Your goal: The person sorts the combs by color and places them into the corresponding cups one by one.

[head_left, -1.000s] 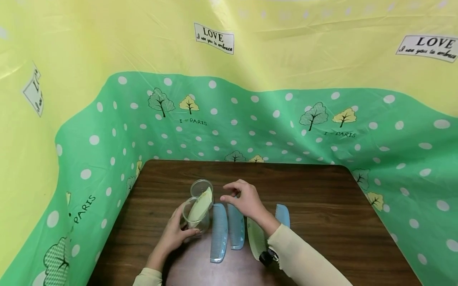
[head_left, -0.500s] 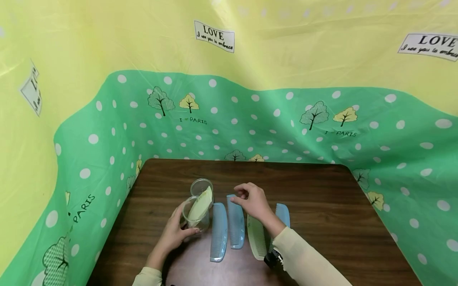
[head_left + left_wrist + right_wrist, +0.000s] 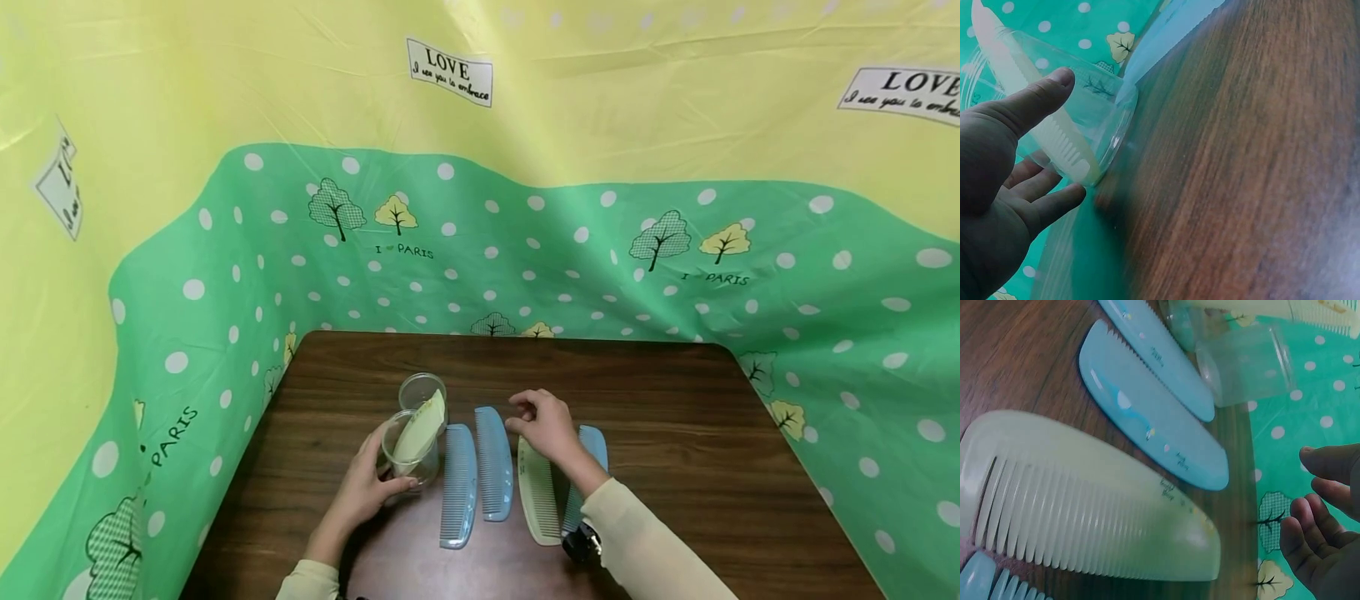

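Note:
My left hand (image 3: 362, 490) grips a clear plastic cup (image 3: 427, 472) between thumb and fingers. A pale yellow-green comb (image 3: 420, 432) leans inside that cup, its upper end sticking out past the rim; its teeth show through the wall in the left wrist view. Above the far end of another pale yellow-green comb (image 3: 536, 496) hovers my right hand (image 3: 547, 427), fingers loosely bent and holding nothing. To the left of this comb lie two blue combs, a nearer blue comb (image 3: 459, 492) and a middle blue comb (image 3: 495, 467). Partly under the right forearm lies a third blue comb (image 3: 596, 446).
A second clear cup (image 3: 417, 388) stands just behind the held one. The dark wooden table (image 3: 712, 467) is walled on the left, back and right by a green and yellow patterned cloth (image 3: 525, 250).
My right hand has drawn back to the right, from over the middle blue comb to the yellow-green comb's far end. My left hand and the cup stay in place.

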Motion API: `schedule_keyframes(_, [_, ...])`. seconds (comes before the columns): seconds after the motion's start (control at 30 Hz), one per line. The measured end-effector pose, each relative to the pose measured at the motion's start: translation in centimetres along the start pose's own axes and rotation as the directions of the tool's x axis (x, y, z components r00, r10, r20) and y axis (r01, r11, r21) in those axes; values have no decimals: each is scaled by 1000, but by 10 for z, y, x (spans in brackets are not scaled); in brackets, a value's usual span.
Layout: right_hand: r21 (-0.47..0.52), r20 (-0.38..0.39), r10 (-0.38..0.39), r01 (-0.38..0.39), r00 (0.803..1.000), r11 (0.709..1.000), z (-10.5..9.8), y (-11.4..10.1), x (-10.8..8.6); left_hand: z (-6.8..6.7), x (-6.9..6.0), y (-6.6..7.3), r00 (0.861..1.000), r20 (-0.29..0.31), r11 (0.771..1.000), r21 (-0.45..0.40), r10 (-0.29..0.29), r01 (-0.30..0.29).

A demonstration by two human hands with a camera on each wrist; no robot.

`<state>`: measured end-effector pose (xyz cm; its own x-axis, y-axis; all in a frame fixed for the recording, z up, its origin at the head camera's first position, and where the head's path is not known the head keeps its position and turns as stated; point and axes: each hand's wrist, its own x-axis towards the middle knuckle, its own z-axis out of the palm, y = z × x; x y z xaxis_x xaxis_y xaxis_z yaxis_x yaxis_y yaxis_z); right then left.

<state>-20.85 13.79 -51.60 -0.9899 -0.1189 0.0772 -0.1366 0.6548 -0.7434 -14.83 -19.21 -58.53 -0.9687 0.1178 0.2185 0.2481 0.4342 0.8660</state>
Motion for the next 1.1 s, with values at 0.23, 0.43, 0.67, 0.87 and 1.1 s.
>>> schedule_keyframes(0.23, [-51, 32, 22, -20, 999, 998, 1, 10, 0, -1, 0, 1, 1000, 5, 1000, 3, -14, 14])
schedule_keyframes(0.43, [-81, 50, 64, -60, 997, 995, 4, 16, -2, -1, 0, 0, 1000, 9, 999, -24, -24, 24])
schedule_keyframes(0.67, [-99, 79, 94, -86, 992, 991, 9, 22, -3, 1, 0, -1, 1000, -6, 1000, -1, -7, 7])
schedule_keyframes(0.87, [-120, 118, 78, -64, 990, 991, 11, 26, -3, 2, -1, -1, 1000, -10, 999, -34, -15, 15])
schedule_keyframes(1.1, [-181, 126, 77, -54, 989, 982, 15, 33, -3, 1, -1, 0, 999, 3, 998, -50, -33, 33])
